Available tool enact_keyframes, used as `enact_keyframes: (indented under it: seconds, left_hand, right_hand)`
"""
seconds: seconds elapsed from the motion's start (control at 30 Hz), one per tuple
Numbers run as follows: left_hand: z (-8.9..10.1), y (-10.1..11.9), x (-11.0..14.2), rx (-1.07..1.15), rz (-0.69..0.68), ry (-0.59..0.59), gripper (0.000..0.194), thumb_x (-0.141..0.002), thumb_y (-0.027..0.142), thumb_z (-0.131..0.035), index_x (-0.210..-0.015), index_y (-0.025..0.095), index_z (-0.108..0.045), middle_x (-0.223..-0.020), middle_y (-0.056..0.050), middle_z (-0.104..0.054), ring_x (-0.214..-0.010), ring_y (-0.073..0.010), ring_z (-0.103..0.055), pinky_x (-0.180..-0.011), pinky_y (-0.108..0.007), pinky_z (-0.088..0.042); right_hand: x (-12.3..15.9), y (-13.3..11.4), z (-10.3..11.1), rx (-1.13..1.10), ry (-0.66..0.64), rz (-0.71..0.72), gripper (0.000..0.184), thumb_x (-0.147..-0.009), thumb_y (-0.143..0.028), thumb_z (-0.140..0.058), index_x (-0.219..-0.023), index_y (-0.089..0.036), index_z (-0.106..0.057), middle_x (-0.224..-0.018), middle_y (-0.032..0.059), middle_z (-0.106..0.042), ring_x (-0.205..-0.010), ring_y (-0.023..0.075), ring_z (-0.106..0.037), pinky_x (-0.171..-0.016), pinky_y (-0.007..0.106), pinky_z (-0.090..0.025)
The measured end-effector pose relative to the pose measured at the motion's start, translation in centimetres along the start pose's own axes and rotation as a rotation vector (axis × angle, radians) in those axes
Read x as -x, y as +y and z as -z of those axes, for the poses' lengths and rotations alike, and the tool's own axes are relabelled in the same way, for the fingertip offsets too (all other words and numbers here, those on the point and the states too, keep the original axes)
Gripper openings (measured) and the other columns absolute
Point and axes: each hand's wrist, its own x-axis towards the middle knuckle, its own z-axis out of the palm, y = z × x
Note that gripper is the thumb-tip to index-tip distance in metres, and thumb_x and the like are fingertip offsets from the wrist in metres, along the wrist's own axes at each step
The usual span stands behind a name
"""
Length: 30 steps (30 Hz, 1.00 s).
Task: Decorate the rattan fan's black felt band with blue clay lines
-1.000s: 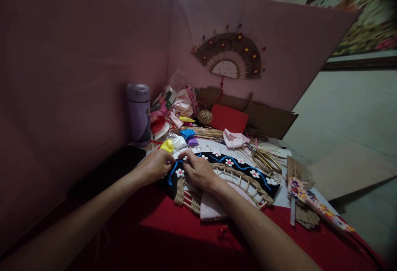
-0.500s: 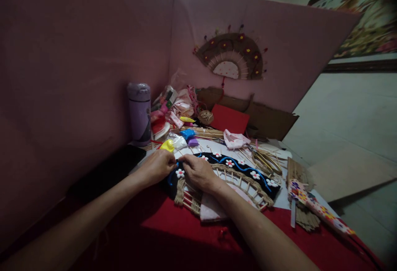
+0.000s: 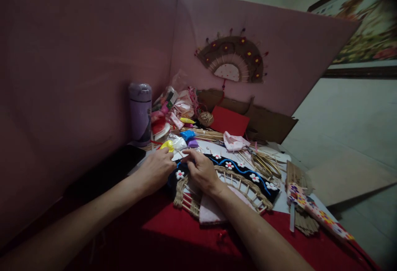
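Note:
A half-round craft fan (image 3: 248, 174) lies on the table, with a black band, blue wavy lines, white flowers and a twine-woven inner edge. My left hand (image 3: 157, 168) is at the fan's upper left end, its fingers curled together; what they hold, if anything, is hidden. Just to its right, my right hand (image 3: 201, 171) hovers over the black band with index finger and thumb apart. Both hands cover part of the fan's left side. Beyond them lie yellow clay (image 3: 167, 145), a blue clay packet (image 3: 187, 134) and a purple one (image 3: 192, 143).
A purple bottle (image 3: 140, 116) stands at the left beside a dark flat object (image 3: 105, 171). Scissors (image 3: 265, 161), a ball of twine (image 3: 205, 118) and red card (image 3: 230, 120) lie behind the fan. At right is a flower-patterned glue gun (image 3: 322, 213). Another fan (image 3: 231, 58) hangs on the pink partition.
My right hand's fingers have lifted and spread from the fan's edge. My left hand has shifted slightly, its fingertips now turned more out of sight. The fan stays in place.

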Motion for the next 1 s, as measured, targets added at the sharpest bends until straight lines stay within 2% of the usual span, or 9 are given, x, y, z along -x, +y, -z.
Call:
enact_keyframes:
  seconds: [0.1, 0.4, 0.5, 0.6, 0.67, 0.73, 0.77, 0.87, 1.0]
  left_hand:
    - [0.2, 0.1, 0.1, 0.006, 0.029, -0.002, 0.028, -0.082, 0.008, -0.043, -0.086, 0.016, -0.069, -0.087, -0.011, -0.064, -0.082, -0.0240, -0.052, -0.068, -0.035, -0.042]
    - [0.5, -0.2, -0.1, 0.116, 0.152, 0.055, 0.026, -0.083, 0.012, -0.043, -0.075, 0.017, -0.067, -0.078, -0.008, -0.065, -0.080, -0.0211, -0.054, -0.067, -0.031, -0.040]
    - [0.7, -0.6, -0.3, 0.292, 0.264, 0.107, 0.019, -0.081, 0.018, -0.049, -0.074, 0.017, -0.066, -0.077, -0.006, -0.064, -0.077, -0.0189, -0.055, -0.065, -0.029, -0.038]
    - [0.8, -1.0, -0.5, 0.531, 0.388, 0.165, 0.016, -0.078, 0.027, -0.054, -0.067, 0.017, -0.059, -0.063, -0.001, -0.058, -0.061, -0.0137, -0.052, -0.056, -0.026, -0.034]
    - [0.7, -1.2, -0.6, 0.599, 0.432, 0.182, 0.015, -0.076, 0.025, -0.054, -0.063, 0.017, -0.053, -0.055, 0.002, -0.051, -0.053, -0.0117, -0.047, -0.051, -0.024, -0.031]
    - [0.3, -1.3, -0.6, 0.578, 0.426, 0.181, 0.005, -0.073, 0.017, -0.052, -0.068, 0.017, -0.054, -0.057, 0.002, -0.051, -0.055, -0.0120, -0.047, -0.052, -0.024, -0.031]
    - [0.0, -1.3, -0.5, 0.548, 0.407, 0.167, 0.006, -0.072, 0.014, -0.052, -0.073, 0.017, -0.057, -0.061, 0.001, -0.054, -0.058, -0.0129, -0.049, -0.054, -0.024, -0.033]
    - [-0.6, -1.1, -0.3, 0.458, 0.335, 0.095, 0.021, -0.074, 0.013, -0.049, -0.085, 0.019, -0.065, -0.076, -0.004, -0.062, -0.073, -0.0171, -0.056, -0.065, -0.027, -0.039]
    - [-0.9, -0.7, -0.1, 0.386, 0.267, 0.001, 0.026, -0.078, 0.014, -0.047, -0.083, 0.024, -0.070, -0.082, -0.006, -0.066, -0.083, -0.0196, -0.058, -0.073, -0.029, -0.042]
  right_hand:
    - [0.0, -0.1, 0.0, 0.105, -0.044, -0.010, 0.031, -0.083, -0.014, -0.043, -0.108, -0.023, -0.059, -0.092, 0.0019, -0.069, -0.093, 0.0177, -0.059, -0.086, 0.027, -0.042]
    - [0.1, 0.0, -0.1, 0.180, -0.016, -0.025, 0.035, -0.083, -0.014, -0.045, -0.114, -0.024, -0.059, -0.094, 0.0032, -0.068, -0.089, 0.0179, -0.060, -0.082, 0.027, -0.044]
    - [0.1, 0.0, -0.1, 0.179, -0.020, -0.031, 0.036, -0.084, -0.014, -0.045, -0.115, -0.024, -0.058, -0.094, 0.0033, -0.068, -0.090, 0.0179, -0.060, -0.084, 0.027, -0.043]
    - [0.1, 0.1, -0.1, 0.165, -0.024, -0.025, 0.035, -0.084, -0.015, -0.045, -0.116, -0.023, -0.058, -0.095, 0.0038, -0.068, -0.092, 0.0184, -0.060, -0.086, 0.028, -0.043]
    - [0.1, 0.1, -0.1, 0.151, -0.025, -0.021, 0.036, -0.083, -0.014, -0.045, -0.116, -0.022, -0.058, -0.094, 0.0043, -0.069, -0.093, 0.0187, -0.060, -0.087, 0.029, -0.043]
    - [0.1, 0.1, -0.2, 0.131, -0.022, -0.019, 0.037, -0.083, -0.013, -0.045, -0.116, -0.021, -0.058, -0.094, 0.0045, -0.069, -0.093, 0.0187, -0.061, -0.087, 0.028, -0.044]
    - [0.1, 0.1, -0.2, 0.121, -0.018, -0.018, 0.037, -0.082, -0.013, -0.045, -0.116, -0.021, -0.058, -0.094, 0.0044, -0.069, -0.093, 0.0185, -0.061, -0.087, 0.028, -0.044]
    - [0.1, 0.2, -0.2, 0.100, 0.001, -0.012, 0.038, -0.082, -0.013, -0.046, -0.117, -0.022, -0.058, -0.096, 0.0042, -0.069, -0.093, 0.0185, -0.061, -0.087, 0.028, -0.044]
    - [0.0, 0.4, -0.3, 0.073, 0.018, 0.007, 0.038, -0.082, -0.013, -0.045, -0.117, -0.020, -0.058, -0.096, 0.0047, -0.070, -0.094, 0.0189, -0.062, -0.087, 0.029, -0.044]
